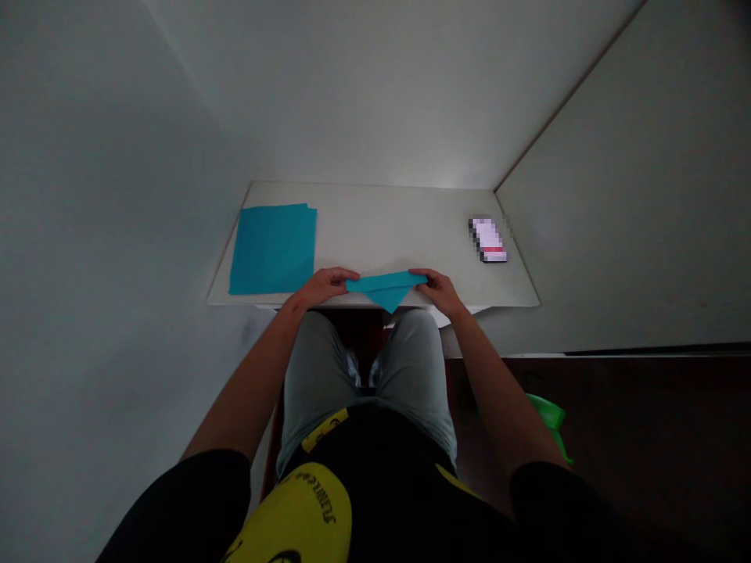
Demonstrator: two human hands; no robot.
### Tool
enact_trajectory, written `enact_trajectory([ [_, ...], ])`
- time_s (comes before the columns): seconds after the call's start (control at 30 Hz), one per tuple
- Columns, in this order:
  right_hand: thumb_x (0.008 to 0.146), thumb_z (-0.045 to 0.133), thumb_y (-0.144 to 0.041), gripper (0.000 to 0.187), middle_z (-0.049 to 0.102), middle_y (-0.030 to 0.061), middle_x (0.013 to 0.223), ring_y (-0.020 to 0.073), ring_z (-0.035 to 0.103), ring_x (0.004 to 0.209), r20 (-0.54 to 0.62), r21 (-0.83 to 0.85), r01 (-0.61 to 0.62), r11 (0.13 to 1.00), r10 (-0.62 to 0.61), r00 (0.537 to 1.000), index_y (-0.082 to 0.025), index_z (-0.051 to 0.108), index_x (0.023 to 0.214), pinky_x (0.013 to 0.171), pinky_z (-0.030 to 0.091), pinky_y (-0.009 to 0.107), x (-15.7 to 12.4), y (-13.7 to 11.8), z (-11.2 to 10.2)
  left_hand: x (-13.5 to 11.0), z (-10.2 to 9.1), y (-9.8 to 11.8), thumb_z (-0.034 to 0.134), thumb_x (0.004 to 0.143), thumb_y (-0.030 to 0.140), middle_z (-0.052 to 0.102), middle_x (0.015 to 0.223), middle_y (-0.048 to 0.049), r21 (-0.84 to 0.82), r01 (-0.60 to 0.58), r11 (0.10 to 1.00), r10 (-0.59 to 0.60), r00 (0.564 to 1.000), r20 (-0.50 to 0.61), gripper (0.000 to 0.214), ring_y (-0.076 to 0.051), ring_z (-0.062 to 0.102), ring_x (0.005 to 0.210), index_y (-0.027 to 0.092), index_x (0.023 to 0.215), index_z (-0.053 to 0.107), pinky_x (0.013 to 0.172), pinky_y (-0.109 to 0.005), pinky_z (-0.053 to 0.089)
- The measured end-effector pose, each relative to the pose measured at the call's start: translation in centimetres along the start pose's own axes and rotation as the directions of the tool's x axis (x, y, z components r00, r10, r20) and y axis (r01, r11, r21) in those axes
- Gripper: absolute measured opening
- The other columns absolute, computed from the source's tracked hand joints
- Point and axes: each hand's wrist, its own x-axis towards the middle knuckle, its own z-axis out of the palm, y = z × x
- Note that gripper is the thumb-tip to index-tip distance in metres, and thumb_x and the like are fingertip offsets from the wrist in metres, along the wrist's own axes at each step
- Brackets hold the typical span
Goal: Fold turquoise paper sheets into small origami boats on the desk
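A folded piece of blue paper (389, 289) stretches between my two hands at the table's front edge. It has a narrow band along the top and a triangular point hanging toward me. My left hand (327, 286) pinches its left end, and my right hand (437, 290) grips the right end, with fingers closed on both sides. To the left of my left hand, flat blue paper sheets (273, 250) lie stacked, their corners slightly out of line.
The white table (387, 223) meets walls at the back and on both sides. A phone (489, 239), partly pixelated, lies at its right. Below on the right, a green plastic object (547, 413) is partly hidden behind my arm. My knees are at the table's front edge.
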Motion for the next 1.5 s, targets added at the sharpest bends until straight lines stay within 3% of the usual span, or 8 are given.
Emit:
enact_trajectory([
  [0.13,0.077,0.086,-0.046,0.051,0.081,0.0050,0.107,0.0226,0.071,0.092,-0.005,0.023,-0.011,1.000,0.011,1.000,-0.024,0.081,0.123,0.093,0.061,0.041,0.0,-0.2,0.2,0.0,0.5,0.5,0.085,0.076,0.043,0.080,0.128,-0.0103,0.067,-0.024,0.997,0.027,0.999,-0.045,0.040,-0.024,0.074,0.106,0.022,0.110,0.085,0.100,-0.040,0.058],
  [0.3,0.079,0.086,-0.061,0.041,0.072,0.0001,0.080,0.0181,0.063,0.074,-0.138,-0.037,-0.014,0.999,0.009,0.990,-0.025,0.078,0.097,0.074,0.057,0.034,0.9,-0.1,0.6,0.5,1.4,0.6,0.081,0.082,0.060,0.078,0.082,-0.0041,0.013,0.036,0.999,-0.032,0.976,-0.217,0.040,-0.020,0.069,0.079,0.021,0.086,0.078,0.077,-0.033,0.056],
  [0.4,0.081,0.084,-0.070,0.048,0.066,-0.0017,0.078,0.0160,0.059,0.070,-0.221,-0.068,0.047,0.997,-0.061,0.973,-0.025,0.071,0.093,0.066,0.052,0.031,2.4,-0.4,0.6,1.9,1.4,0.8,0.082,0.083,0.062,0.074,0.077,-0.0033,-0.077,-0.041,0.996,0.017,0.959,-0.282,0.043,-0.018,0.067,0.073,0.021,0.082,0.070,0.073,-0.031,0.054],
  [0.63,0.084,0.078,-0.082,0.062,0.067,-0.0041,0.074,0.0130,0.057,0.054,-0.226,0.053,0.059,0.997,-0.046,0.973,-0.028,0.054,0.103,0.050,0.045,0.027,8.7,-1.1,1.0,8.2,0.3,1.6,0.085,0.083,0.051,0.074,0.083,-0.0001,-0.216,-0.192,0.957,0.096,0.916,-0.388,0.044,-0.014,0.068,0.072,0.022,0.108,0.064,0.074,-0.029,0.056],
  [0.73,0.083,0.080,-0.078,0.063,0.066,-0.0065,0.075,0.0113,0.053,0.051,-0.295,0.100,0.123,0.987,-0.088,0.951,-0.030,0.050,0.110,0.047,0.044,0.025,12.0,-1.1,1.2,11.1,-0.7,1.4,0.084,0.084,0.050,0.074,0.083,-0.0005,-0.207,-0.218,0.954,0.106,0.889,-0.446,0.038,-0.013,0.067,0.072,0.022,0.104,0.066,0.073,-0.029,0.055],
  [0.97,0.085,0.078,-0.074,0.054,0.066,-0.0015,0.092,0.0102,0.054,0.058,-0.374,0.033,0.192,0.981,-0.166,0.913,-0.027,0.062,0.105,0.055,0.052,0.028,19.8,-0.7,0.6,17.1,-4.1,1.5,0.090,0.077,0.052,0.078,0.086,-0.0035,-0.114,-0.186,0.976,0.100,0.845,-0.525,0.046,-0.015,0.068,0.076,0.020,0.108,0.079,0.072,-0.029,0.055],
  [1.1,0.073,0.089,-0.069,0.064,0.062,-0.0051,0.074,0.0138,0.054,0.060,-0.312,-0.012,0.166,0.986,-0.162,0.936,-0.027,0.069,0.117,0.058,0.048,0.030,22.3,0.0,0.1,19.7,-5.7,1.2,0.090,0.075,0.056,0.078,0.084,-0.0033,-0.065,-0.191,0.979,0.124,0.822,-0.557,0.051,-0.016,0.068,0.075,0.021,0.110,0.080,0.074,-0.030,0.056],
  [1.5,0.084,0.086,-0.056,0.048,0.060,-0.0038,0.067,0.0145,0.049,0.056,-0.232,-0.046,0.159,0.986,-0.165,0.959,-0.027,0.077,0.122,0.054,0.041,0.030,23.2,1.8,-1.1,19.2,-6.2,-2.0,0.086,0.085,0.056,0.076,0.078,-0.0022,-0.016,-0.134,0.991,0.104,0.840,-0.533,0.045,-0.016,0.070,0.071,0.023,0.115,0.082,0.064,-0.027,0.051],
])
